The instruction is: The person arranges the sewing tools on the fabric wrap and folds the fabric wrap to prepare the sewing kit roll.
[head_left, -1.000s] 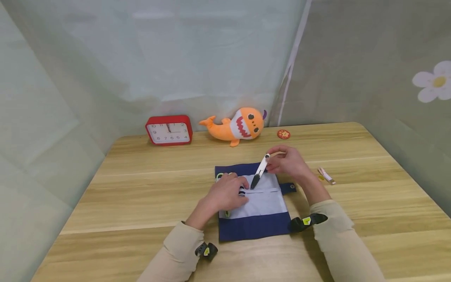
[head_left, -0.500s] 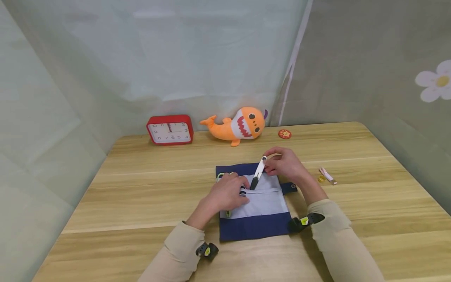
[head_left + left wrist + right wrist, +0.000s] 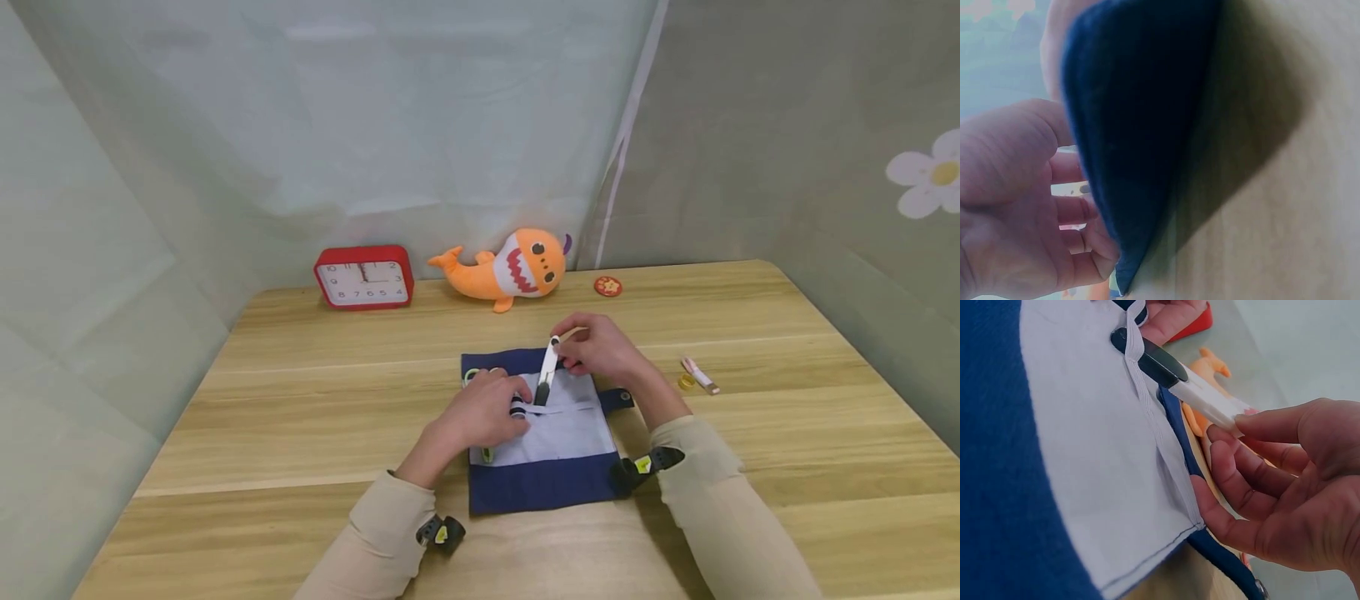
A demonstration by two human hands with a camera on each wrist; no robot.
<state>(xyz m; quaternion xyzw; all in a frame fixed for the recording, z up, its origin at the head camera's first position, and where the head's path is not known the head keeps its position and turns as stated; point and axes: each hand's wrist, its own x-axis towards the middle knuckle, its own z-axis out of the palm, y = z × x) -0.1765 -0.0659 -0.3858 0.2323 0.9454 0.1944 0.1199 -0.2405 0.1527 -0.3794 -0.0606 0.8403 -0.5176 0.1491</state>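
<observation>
A dark blue fabric roll pouch [image 3: 543, 492] lies unfolded, its pale lining crossed by a white elastic band [image 3: 1147, 403]. My right hand [image 3: 600, 346] pinches the white end of a slim tool with a black cap [image 3: 1200, 394]; its exact kind is unclear. The black end passes under the band. My left hand [image 3: 487, 408] rests on the pouch's left part, thumb and forefinger curled round a small dark item [image 3: 517, 407] beneath the band. Its fingers cover most of that item. Green loops [image 3: 471, 376] show beside the left hand.
A red clock [image 3: 365, 279], an orange plush shark [image 3: 510, 268] and a red round badge [image 3: 608, 286] stand or lie along the table's back. Right of the pouch lie a yellow ring-shaped item [image 3: 686, 381] and a small pink-and-white strip [image 3: 701, 376]. The pouch's snap strap [image 3: 617, 400] points right.
My right hand has moved slightly left, bringing the tool more upright, and its black end has gone down to the elastic band. My left hand has stayed in place.
</observation>
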